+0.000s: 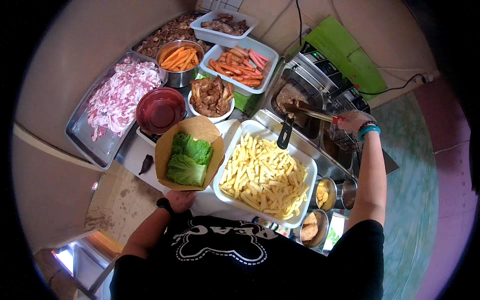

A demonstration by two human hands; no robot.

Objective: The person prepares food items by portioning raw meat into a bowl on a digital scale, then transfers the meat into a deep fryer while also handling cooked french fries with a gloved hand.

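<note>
Over the fryer's bubbling oil [294,92], my right hand [354,122] grips a pair of metal tongs [318,113]. A brown piece of food [291,107] is at their tips; whether they pinch it is unclear. My left hand [180,200] is at the counter's near edge, just below an open kraft paper box [165,159] lined with green lettuce leaves [189,159]. Its fingers are partly hidden, so I cannot tell whether it touches the box. To the box's right is a white tray [312,176] full of pale crinkle-cut fries [262,176].
Behind the box are a dark red bowl [160,110] and a bowl of browned meat [212,97]. Raw sliced meat [123,90] fills a metal tray at left. Sausages [240,67] lie in a tub. A black basket handle [285,134] overhangs the fries. Steel cups [315,228] stand at right.
</note>
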